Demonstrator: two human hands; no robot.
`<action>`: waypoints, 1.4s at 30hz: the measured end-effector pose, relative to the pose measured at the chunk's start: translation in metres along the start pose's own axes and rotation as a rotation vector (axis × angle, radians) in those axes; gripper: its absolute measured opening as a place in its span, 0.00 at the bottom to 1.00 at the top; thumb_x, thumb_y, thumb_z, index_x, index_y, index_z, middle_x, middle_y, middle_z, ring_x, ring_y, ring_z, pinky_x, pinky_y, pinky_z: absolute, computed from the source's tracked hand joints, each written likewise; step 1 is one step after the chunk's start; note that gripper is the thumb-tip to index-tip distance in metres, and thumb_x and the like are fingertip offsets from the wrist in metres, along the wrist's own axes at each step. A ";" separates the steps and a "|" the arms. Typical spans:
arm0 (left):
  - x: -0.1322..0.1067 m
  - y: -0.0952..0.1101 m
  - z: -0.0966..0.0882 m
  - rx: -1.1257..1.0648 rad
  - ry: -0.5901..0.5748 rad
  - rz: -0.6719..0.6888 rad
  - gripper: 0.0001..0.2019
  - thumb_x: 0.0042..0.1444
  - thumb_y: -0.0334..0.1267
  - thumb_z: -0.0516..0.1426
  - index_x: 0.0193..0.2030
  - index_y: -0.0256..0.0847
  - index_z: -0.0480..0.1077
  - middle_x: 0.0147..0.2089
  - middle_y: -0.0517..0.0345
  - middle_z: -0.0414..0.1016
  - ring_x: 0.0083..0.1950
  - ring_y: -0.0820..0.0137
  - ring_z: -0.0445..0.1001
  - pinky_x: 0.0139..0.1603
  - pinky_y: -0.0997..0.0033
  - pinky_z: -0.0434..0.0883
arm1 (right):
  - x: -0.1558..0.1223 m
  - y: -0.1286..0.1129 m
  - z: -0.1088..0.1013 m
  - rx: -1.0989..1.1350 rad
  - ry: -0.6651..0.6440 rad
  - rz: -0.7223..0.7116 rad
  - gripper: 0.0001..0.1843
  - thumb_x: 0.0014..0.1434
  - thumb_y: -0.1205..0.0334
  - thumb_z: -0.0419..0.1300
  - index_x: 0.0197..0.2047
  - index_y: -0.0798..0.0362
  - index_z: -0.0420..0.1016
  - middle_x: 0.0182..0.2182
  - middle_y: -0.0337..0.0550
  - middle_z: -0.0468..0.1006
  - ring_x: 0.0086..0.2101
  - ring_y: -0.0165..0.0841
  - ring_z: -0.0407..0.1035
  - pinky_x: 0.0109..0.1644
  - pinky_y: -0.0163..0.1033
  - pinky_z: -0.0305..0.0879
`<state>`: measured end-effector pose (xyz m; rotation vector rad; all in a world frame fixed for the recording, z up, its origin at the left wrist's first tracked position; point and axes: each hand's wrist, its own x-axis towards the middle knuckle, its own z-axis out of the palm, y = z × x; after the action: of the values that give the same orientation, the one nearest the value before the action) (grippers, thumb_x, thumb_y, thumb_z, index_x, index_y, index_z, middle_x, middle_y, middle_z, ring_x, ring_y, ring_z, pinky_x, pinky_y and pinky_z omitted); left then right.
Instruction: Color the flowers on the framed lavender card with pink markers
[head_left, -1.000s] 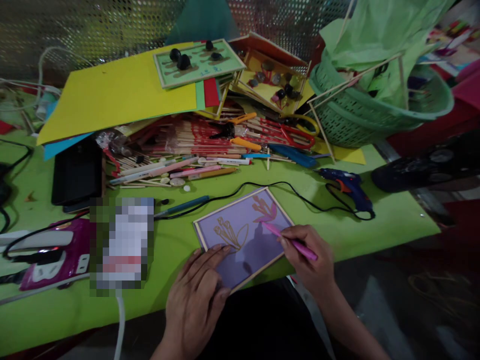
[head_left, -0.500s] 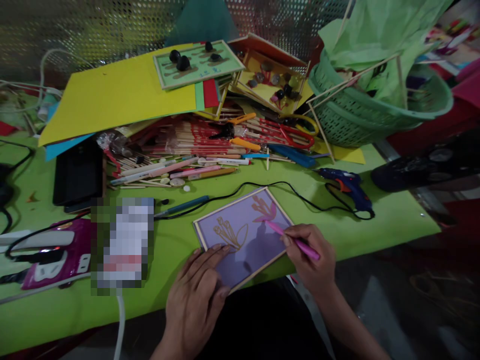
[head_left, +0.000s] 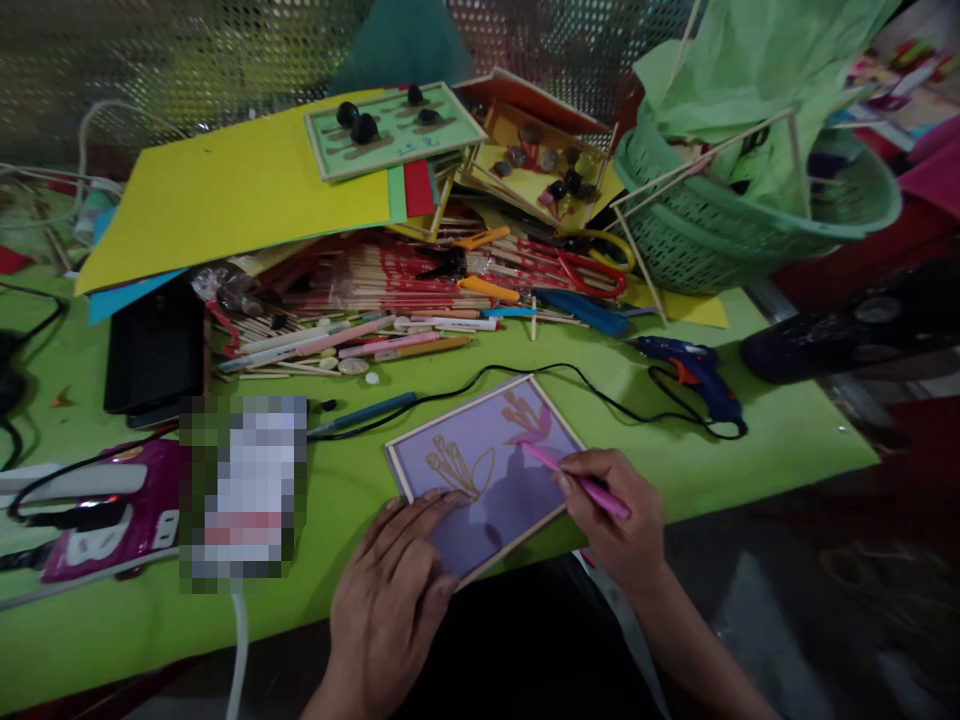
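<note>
A purple card (head_left: 491, 537) edged with thin wooden sticks lies at the front of the green table. Two flower drawings in brownish-gold outline are on it, and the one at the upper right (head_left: 534, 418) has pink on its lower petals. My right hand (head_left: 619, 510) grips a pink pen (head_left: 547, 456), its tip at the pink petals. My left hand (head_left: 397, 585) rests on the card's lower left corner, fingers stretched out and holding nothing. The thumb lies along the near edge.
A blue glue gun (head_left: 697, 375) lies to the right, its black cord running behind the card. Wooden sticks, pens and scissors (head_left: 600, 262) are heaped farther back. A green basket (head_left: 690, 235) stands back right; a phone (head_left: 251, 480) and a purple power strip (head_left: 142, 510) are left.
My right hand and the pink pen have shifted slightly left, the tip staying by the pink petals. My left hand stays on the card.
</note>
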<state>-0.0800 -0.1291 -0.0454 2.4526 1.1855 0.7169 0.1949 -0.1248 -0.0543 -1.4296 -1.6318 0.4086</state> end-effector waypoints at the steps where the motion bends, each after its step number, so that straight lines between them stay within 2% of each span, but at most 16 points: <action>1: 0.000 0.000 0.000 0.001 0.001 0.000 0.06 0.67 0.32 0.50 0.39 0.45 0.65 0.64 0.57 0.77 0.67 0.68 0.71 0.72 0.61 0.58 | 0.000 0.000 0.000 0.001 0.009 0.008 0.09 0.64 0.71 0.64 0.44 0.47 0.74 0.35 0.38 0.78 0.35 0.32 0.75 0.41 0.36 0.71; 9: 0.000 0.000 0.001 -0.005 0.009 0.003 0.06 0.67 0.32 0.50 0.39 0.45 0.64 0.64 0.56 0.76 0.68 0.67 0.71 0.72 0.59 0.58 | -0.001 0.001 -0.001 0.004 -0.016 -0.013 0.10 0.63 0.71 0.64 0.45 0.47 0.74 0.36 0.38 0.79 0.37 0.32 0.76 0.43 0.37 0.71; 21: 0.000 -0.002 0.001 -0.008 -0.003 0.006 0.06 0.67 0.32 0.50 0.39 0.45 0.64 0.65 0.57 0.76 0.69 0.68 0.70 0.73 0.61 0.57 | -0.006 0.000 0.003 -0.032 0.170 0.068 0.07 0.63 0.70 0.64 0.41 0.48 0.74 0.33 0.36 0.76 0.33 0.31 0.73 0.39 0.36 0.68; 36: 0.001 0.000 0.001 -0.007 0.022 0.007 0.06 0.67 0.32 0.51 0.38 0.45 0.64 0.64 0.57 0.77 0.68 0.69 0.71 0.73 0.63 0.57 | -0.005 0.001 0.004 0.017 0.215 0.102 0.07 0.62 0.70 0.65 0.39 0.49 0.75 0.31 0.35 0.76 0.31 0.30 0.72 0.37 0.36 0.68; 42: -0.001 -0.003 0.001 -0.008 0.023 -0.002 0.05 0.67 0.33 0.52 0.39 0.45 0.65 0.64 0.56 0.77 0.68 0.68 0.71 0.73 0.62 0.60 | -0.008 -0.001 0.003 0.190 0.318 0.228 0.02 0.64 0.65 0.65 0.39 0.49 0.76 0.31 0.37 0.76 0.31 0.32 0.72 0.35 0.36 0.69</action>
<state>-0.0817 -0.1286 -0.0484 2.4428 1.1917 0.7498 0.1917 -0.1318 -0.0586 -1.4563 -1.1516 0.4281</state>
